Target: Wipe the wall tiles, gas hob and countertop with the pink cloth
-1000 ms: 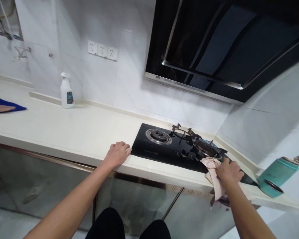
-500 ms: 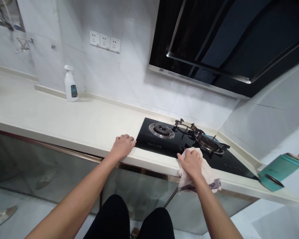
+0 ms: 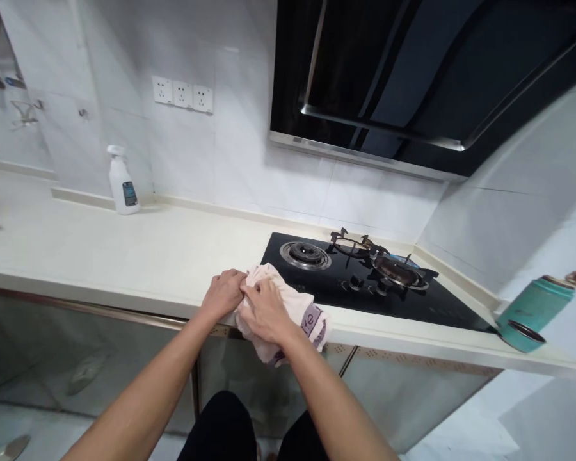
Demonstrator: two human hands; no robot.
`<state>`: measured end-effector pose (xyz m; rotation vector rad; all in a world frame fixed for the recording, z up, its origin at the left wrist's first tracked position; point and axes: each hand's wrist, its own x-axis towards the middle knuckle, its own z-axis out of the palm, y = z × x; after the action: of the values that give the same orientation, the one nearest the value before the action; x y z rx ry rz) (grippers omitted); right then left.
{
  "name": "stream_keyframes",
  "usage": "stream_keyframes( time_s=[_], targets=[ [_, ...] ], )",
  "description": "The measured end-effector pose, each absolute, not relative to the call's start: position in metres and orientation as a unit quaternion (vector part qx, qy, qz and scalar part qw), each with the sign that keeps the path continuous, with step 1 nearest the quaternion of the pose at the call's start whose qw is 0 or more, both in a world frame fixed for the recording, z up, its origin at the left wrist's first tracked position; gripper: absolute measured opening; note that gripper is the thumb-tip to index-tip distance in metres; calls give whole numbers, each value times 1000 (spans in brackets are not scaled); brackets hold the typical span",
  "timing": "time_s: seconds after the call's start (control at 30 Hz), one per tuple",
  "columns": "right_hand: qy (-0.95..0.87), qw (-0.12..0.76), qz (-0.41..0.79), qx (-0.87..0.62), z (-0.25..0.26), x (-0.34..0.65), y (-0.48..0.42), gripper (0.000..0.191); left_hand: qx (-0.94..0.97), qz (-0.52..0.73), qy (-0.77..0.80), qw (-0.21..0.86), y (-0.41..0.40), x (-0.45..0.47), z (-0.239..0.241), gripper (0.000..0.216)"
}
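A pale pink cloth point(image 3: 301, 312) lies over the front edge of the cream counter point(image 3: 125, 250), at the left front corner of the black gas hob point(image 3: 365, 285). My right hand point(image 3: 264, 310) presses down on the cloth, fingers curled over it. My left hand point(image 3: 224, 294) rests on the counter edge right beside it, its fingertips touching the cloth's left end. Part of the cloth hangs down over the counter front. The hob has a bare left burner point(image 3: 305, 254) and a right burner point(image 3: 394, 270) with its pan support shifted.
A white spray bottle point(image 3: 121, 182) stands at the back wall to the left. A teal tin point(image 3: 532, 309) lies on its side at the counter's right end, its lid point(image 3: 522, 335) beside it. A black range hood point(image 3: 413, 77) hangs above the hob. Wall sockets point(image 3: 182, 94) sit above the counter.
My right hand has swept the cloth leftwards along the front of the hob, from its right end to its left corner, where it now meets my left hand.
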<state>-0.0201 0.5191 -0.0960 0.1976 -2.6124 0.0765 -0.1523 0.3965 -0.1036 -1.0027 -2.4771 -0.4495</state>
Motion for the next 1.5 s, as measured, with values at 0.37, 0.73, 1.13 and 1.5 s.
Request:
stream_keyframes(
  time_s=[0.37, 0.73, 1.13, 1.5],
  targets=[
    [-961, 268, -63, -16, -143, 66, 630, 77, -337, -200, -899, 195, 398, -149, -95, 41],
    [-898, 234, -174, -329, -172, 191, 799, 74, -336, -195, -900, 196, 399, -156, -96, 45],
    [-875, 131, -186, -426, -134, 261, 889, 50, -338, -173, -902, 205, 404, -151, -96, 47],
    [-960, 123, -188, -169, -104, 150, 742, 56, -338, -150, -902, 223, 410, -142, -94, 42]
  ],
)
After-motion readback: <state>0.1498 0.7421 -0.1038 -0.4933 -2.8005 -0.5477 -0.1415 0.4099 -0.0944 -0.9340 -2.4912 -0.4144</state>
